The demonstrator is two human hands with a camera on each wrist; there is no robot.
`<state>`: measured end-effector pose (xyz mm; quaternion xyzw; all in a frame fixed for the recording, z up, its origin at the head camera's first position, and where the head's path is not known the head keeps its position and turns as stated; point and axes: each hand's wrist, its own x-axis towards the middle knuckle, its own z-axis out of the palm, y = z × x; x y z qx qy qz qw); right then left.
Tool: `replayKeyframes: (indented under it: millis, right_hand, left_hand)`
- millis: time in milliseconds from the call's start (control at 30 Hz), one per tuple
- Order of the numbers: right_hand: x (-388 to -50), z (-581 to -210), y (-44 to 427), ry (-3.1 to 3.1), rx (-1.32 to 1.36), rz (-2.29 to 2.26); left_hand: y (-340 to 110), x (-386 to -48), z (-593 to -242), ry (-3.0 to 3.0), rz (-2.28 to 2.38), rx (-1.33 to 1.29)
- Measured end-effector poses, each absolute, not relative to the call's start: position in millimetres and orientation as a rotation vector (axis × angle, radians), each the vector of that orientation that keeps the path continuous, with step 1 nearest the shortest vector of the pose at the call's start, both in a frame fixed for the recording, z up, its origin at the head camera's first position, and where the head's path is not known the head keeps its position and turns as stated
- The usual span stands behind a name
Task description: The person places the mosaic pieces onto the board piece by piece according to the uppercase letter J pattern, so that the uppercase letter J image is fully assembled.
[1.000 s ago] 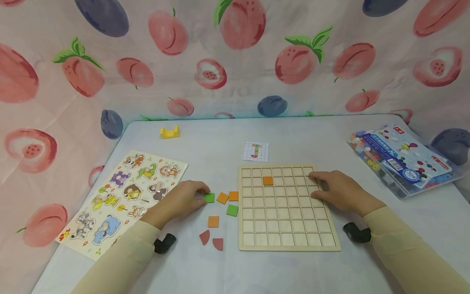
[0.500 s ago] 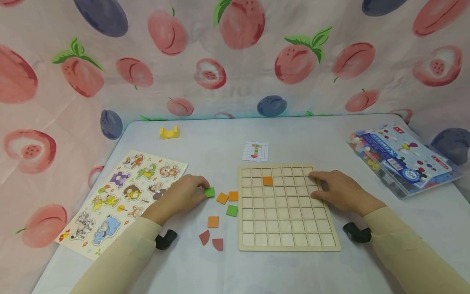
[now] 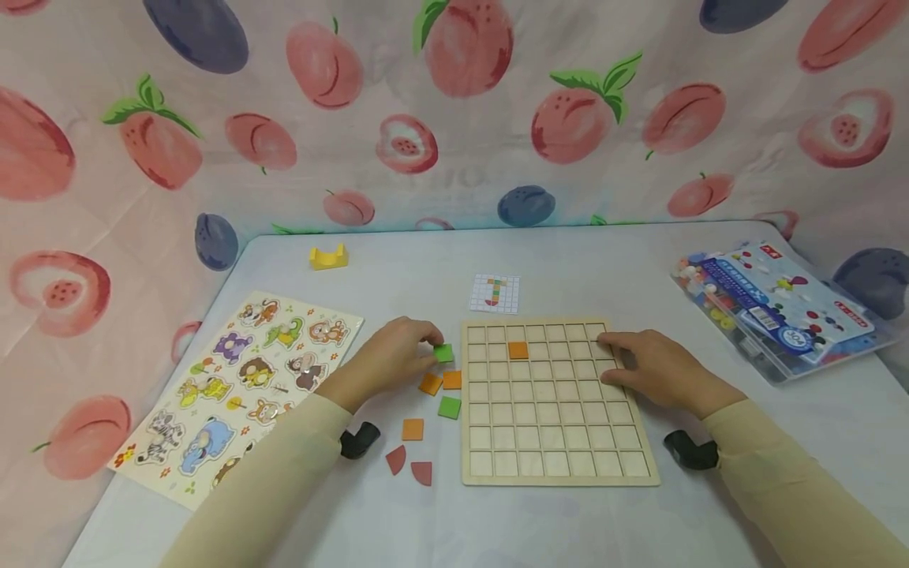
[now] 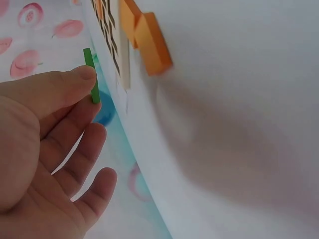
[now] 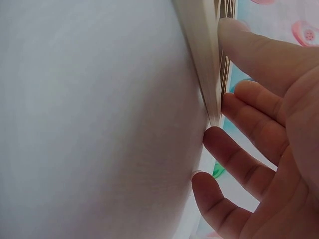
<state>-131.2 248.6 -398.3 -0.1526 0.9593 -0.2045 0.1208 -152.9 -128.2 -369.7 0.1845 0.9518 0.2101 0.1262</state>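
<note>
Between thumb and fingertips, my left hand pinches a green square tile, raised off the table just left of the wooden grid board. In the left wrist view the green tile is seen edge-on. My right hand rests on the board's right edge, thumb and fingers fairly straight; in the right wrist view its thumb touches the board. One orange tile lies in a cell of the board's second row. Orange tiles, another green tile and red quarter-circle pieces lie left of the board.
A small pattern card lies behind the board. An animal puzzle sheet is at the left, partly under the left arm. At the back left stands a yellow block. A clear box of colourful pieces sits at the right.
My left hand has lifted the green tile and carried it right and away from me, towards the board. The right hand has stayed at the board's right edge.
</note>
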Motion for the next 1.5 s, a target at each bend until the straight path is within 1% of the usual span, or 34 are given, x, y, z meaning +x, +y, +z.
replayKeyframes:
  millis: [400, 733, 1500]
  right_hand:
    - [-130.4, -397.0, 247.9, 2.800, -0.442, -0.607]
    - [-130.4, -398.0, 250.0, 2.792, -0.455, -0.631]
    - [-130.4, -398.2, 250.4, 2.792, -0.460, -0.630]
  left_hand:
    - [-95.5, -160.5, -370.7, 2.729, 0.645, 0.545]
    - [-70.8, -161.7, -374.6, 2.700, 0.651, 0.623]
    - [-32.2, -168.9, -379.8, 2.704, 0.624, 0.830]
